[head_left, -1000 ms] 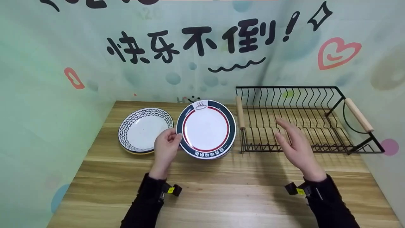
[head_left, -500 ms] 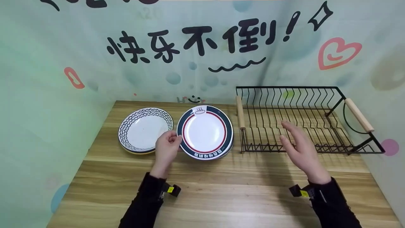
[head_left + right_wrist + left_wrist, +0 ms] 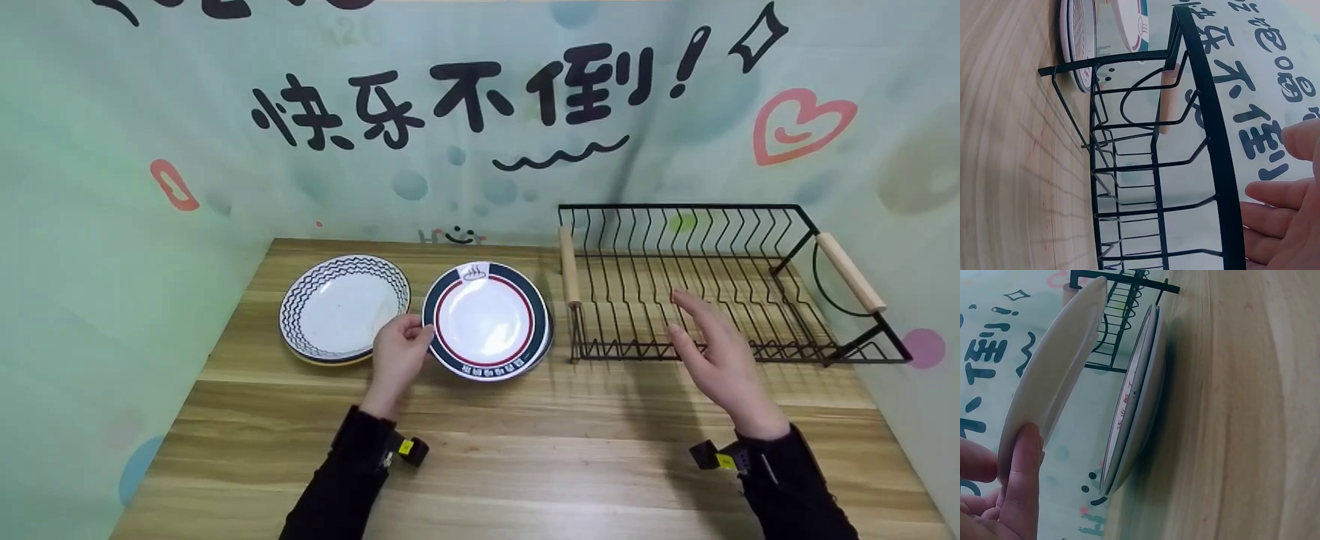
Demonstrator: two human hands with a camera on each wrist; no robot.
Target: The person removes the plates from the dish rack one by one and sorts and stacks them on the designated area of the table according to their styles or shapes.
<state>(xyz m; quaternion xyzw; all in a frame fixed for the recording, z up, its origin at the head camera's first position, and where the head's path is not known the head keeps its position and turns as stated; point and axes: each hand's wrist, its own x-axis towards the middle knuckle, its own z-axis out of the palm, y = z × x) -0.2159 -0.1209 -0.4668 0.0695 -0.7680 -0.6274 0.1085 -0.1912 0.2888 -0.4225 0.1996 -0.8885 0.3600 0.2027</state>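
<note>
My left hand [image 3: 397,360] pinches the left rim of a white plate [image 3: 480,319] with a dark blue band, a red ring and a steaming-bowl mark. In the left wrist view this plate [image 3: 1053,377] is tilted and held apart from a stack of plates [image 3: 1137,405] lying on the table. From the head view the held plate hides most of that stack [image 3: 548,341]. My right hand [image 3: 720,367] hovers over the front of the black wire dish rack [image 3: 679,205], fingers extended and holding nothing. The right wrist view shows the hand [image 3: 1286,219] beside the rack's bar [image 3: 1210,129].
A white plate with a wavy dark border [image 3: 341,307] lies at the left on the wooden table [image 3: 480,465], with a yellowish edge below it. The rack has wooden handles [image 3: 850,271] at both ends. A printed cloth backdrop [image 3: 450,187] stands behind the table.
The plate in my left hand has come down and slightly left, showing more of the stack's right edge. My right hand has drifted a little right and toward me, still extended.
</note>
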